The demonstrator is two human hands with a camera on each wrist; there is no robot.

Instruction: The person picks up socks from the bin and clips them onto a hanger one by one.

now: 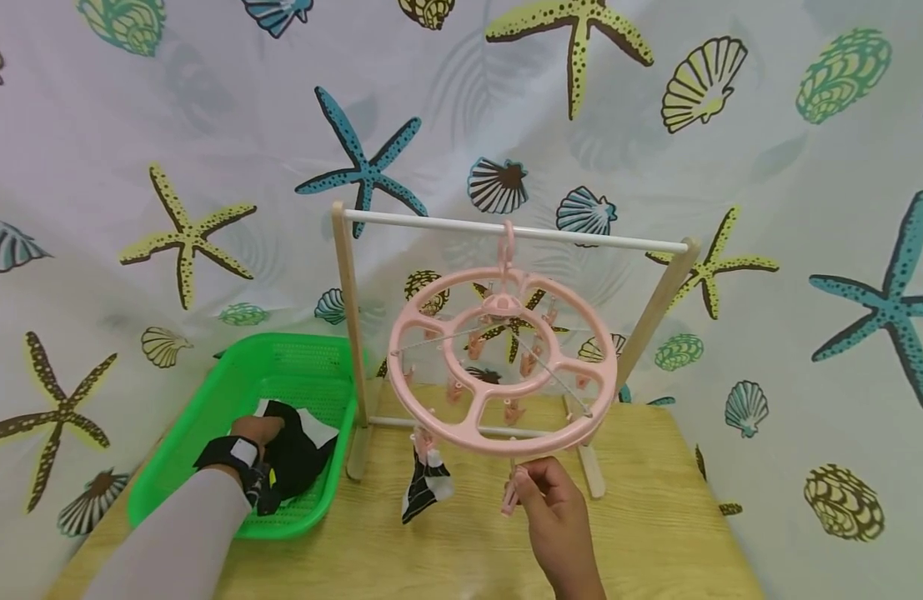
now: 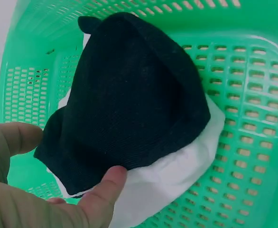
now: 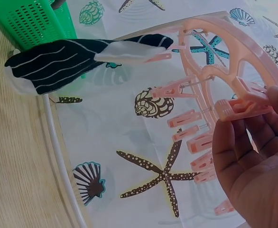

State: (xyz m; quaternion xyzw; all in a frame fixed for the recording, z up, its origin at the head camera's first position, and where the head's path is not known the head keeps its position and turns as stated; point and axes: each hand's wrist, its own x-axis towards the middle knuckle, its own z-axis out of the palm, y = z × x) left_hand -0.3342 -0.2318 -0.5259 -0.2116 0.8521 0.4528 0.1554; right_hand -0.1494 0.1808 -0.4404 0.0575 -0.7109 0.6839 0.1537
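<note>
In the head view my left hand (image 1: 260,430) reaches into a green basket (image 1: 149,479), over black and white cloth. The left wrist view shows its thumb and one finger spread wide at the edge of a black cloth piece (image 2: 134,95), with white cloth (image 2: 177,180) beneath. My right hand (image 1: 559,508) pinches a pink clothespin (image 3: 245,102) that hangs from the front of a round pink drying hanger (image 1: 472,437). To the left of that hand, a black-and-white striped sock (image 1: 427,486) hangs from another clip of the hanger.
A wooden rack (image 1: 347,292) with a white top bar (image 1: 431,222) carries the hanger by its hook. Several more pink clothespins (image 3: 184,118) dangle around the ring. The rack and basket stand on a wood-grain table (image 1: 656,517), before a curtain printed with starfish and shells.
</note>
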